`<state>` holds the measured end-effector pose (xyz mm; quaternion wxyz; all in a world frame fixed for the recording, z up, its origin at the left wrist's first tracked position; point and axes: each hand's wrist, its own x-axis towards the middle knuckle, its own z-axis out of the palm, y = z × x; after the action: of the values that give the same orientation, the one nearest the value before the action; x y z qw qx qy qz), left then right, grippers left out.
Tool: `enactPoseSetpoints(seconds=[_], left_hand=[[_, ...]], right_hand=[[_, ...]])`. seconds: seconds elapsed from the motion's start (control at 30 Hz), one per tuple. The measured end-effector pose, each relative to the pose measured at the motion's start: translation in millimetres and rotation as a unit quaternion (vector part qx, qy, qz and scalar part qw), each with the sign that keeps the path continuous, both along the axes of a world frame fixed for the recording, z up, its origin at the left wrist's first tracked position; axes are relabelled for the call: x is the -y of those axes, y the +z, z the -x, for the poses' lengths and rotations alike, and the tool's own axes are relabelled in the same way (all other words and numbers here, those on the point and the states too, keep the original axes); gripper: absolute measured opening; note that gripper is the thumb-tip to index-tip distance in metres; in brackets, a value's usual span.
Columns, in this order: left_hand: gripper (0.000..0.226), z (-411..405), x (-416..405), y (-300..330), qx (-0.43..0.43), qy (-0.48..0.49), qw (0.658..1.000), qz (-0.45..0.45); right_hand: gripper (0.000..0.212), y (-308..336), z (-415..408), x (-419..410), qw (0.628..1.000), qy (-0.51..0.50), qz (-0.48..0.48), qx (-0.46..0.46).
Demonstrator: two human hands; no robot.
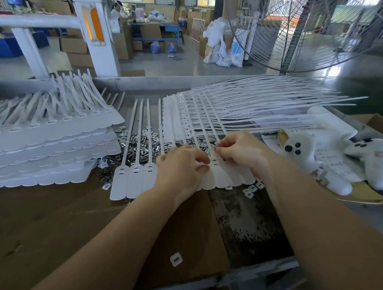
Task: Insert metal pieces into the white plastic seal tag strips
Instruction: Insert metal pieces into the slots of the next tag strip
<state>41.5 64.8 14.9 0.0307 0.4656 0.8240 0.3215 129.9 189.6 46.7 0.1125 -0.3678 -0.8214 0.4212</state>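
Observation:
A joined row of white seal tag strips [135, 178] lies flat on the table in front of me, tails pointing away. My left hand [180, 167] rests on the row's middle, fingers curled down onto the tag heads. My right hand [239, 151] sits just to its right, fingertips pinched together over a tag slot; what they pinch is too small to see. A heap of small metal pieces [138, 145] lies on the table behind the row. Three tag heads at the left show their slots.
Stacks of tag sheets [50, 146] rise at the left, and a fanned pile of strips [250, 107] spreads at the back right. Two white game controllers [305, 157] lie on papers at the right. A large floor fan [312, 25] stands beyond the table. Loose white clips [175, 259] lie on cardboard.

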Motion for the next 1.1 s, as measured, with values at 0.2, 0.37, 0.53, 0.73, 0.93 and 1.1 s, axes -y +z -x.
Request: enactPoseSetpoints(seconds=[0.2, 0.37, 0.53, 0.73, 0.93, 1.1], left_hand=[[0.012, -39.2, -9.1, 13.0, -0.044, -0.196, 0.979, 0.03], [0.022, -49.9, -17.6, 2.0, -0.049, -0.196, 0.977, 0.073], [0.023, -52.5, -18.9, -5.8, -0.073, -0.193, 0.978, 0.042], [0.016, -43.5, -17.1, -4.0, 0.038, -0.124, 0.991, -0.041], [0.014, -15.9, -16.0, 0.8, 0.223, 0.005, 0.969, -0.11], [0.011, -2.5, -14.5, 3.1, 0.305, 0.04, 0.94, -0.145]], right_hand=[[0.008, 2.0, -2.2, 0.6, 0.999, 0.002, 0.041, -0.015], [0.006, 0.3, -4.6, -0.1, 0.998, -0.006, 0.061, -0.018], [0.009, -0.8, -5.8, 0.5, 0.997, -0.01, 0.066, -0.032], [0.01, 0.3, -7.8, 1.9, 0.996, -0.014, 0.07, -0.047], [0.013, -2.4, -10.3, 2.5, 0.996, -0.002, 0.039, -0.075], [0.027, -4.7, -8.9, 6.2, 0.991, 0.039, 0.027, -0.125]])
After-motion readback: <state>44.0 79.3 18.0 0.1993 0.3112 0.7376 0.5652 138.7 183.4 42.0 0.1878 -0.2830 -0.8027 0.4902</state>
